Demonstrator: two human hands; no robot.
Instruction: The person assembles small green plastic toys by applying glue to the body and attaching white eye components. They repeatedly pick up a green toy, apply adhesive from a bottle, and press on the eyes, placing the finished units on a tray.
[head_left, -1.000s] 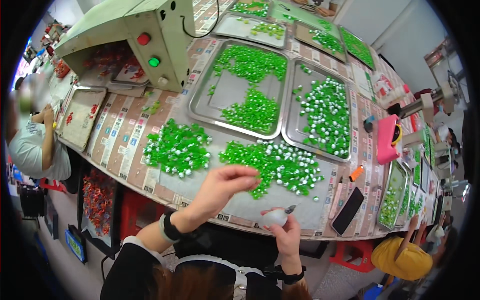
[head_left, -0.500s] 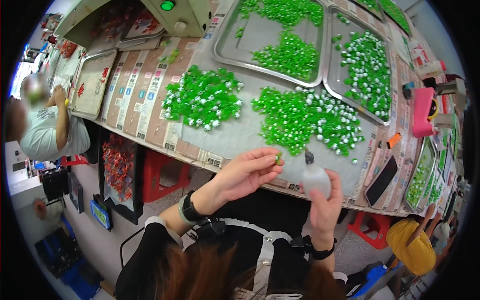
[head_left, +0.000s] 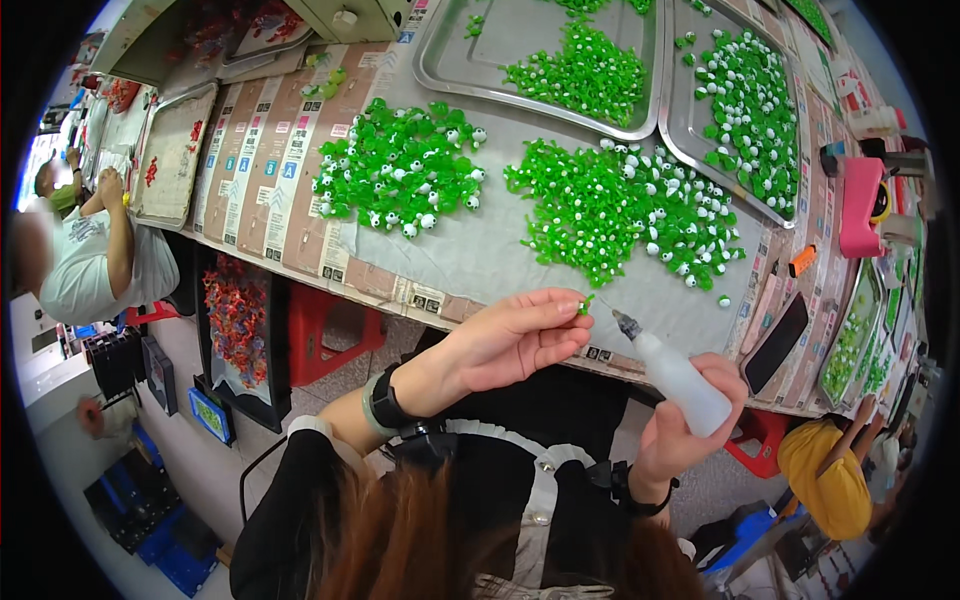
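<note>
Between the fingertips of my left hand [head_left: 505,340] is a tiny green plastic piece [head_left: 585,305], partly hidden by the fingers. My right hand [head_left: 667,448] is wrapped round a white squeeze bottle [head_left: 684,385] with a dark collar and thin needle tip. The bottle tilts up to the left, its tip close to the green piece; whether they touch I cannot tell. Beyond my hands on the table lie a pile of small green pieces [head_left: 575,205], a pile of green pieces with white balls [head_left: 690,215] beside it, and another green-and-white pile [head_left: 395,170] farther left.
Behind the piles stand a large metal tray [head_left: 490,65] and a second metal tray [head_left: 685,115], both with green pieces. At right are a dark phone [head_left: 775,345], an orange tool [head_left: 803,260] and a pink tape dispenser [head_left: 860,208]. Co-workers sit left [head_left: 100,265] and right [head_left: 825,485].
My right hand has shifted right and down, and the bottle has swung from nearly upright to tilted, its tip toward the left hand. My left hand has moved slightly right, still pinching the green piece.
</note>
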